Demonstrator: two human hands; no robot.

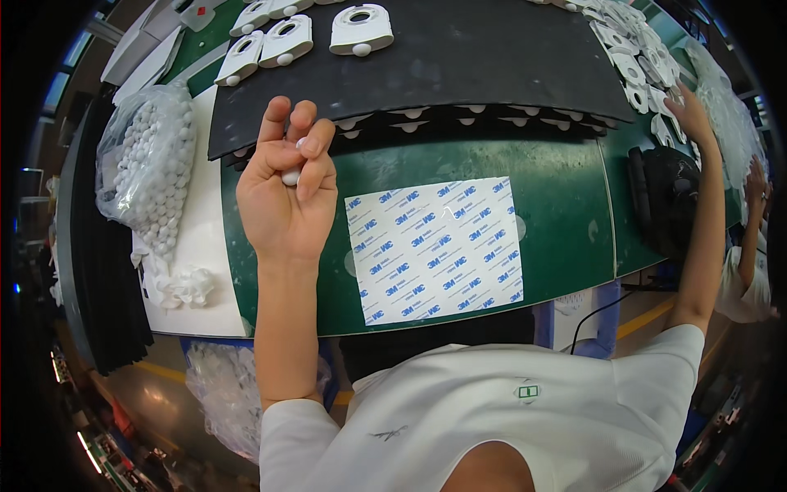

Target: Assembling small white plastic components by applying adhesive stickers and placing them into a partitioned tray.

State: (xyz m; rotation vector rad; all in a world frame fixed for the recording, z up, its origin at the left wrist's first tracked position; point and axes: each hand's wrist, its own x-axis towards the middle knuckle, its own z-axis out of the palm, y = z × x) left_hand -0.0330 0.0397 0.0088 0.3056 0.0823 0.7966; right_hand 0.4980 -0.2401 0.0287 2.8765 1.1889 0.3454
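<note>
My left hand [287, 193] is raised palm up over the near left of the table. Its fingers curl around small white balls [291, 176], and another shows between the fingertips. At the far right my right hand [693, 115] reaches to a heap of flat white plastic parts with round holes [630, 69]. Its fingers are stretched out at the heap's edge; whether they touch a part is hard to see. A sheet of white backing paper with blue print [434, 250] lies on the green table between my arms.
A clear bag of white balls [152, 164] stands at left beside crumpled white paper [184, 287]. Stacked black boards [459, 66] span the back, with several white housings [361, 31] on top. A black object [668, 197] sits at right. Another person's hand [756, 184] shows at the right edge.
</note>
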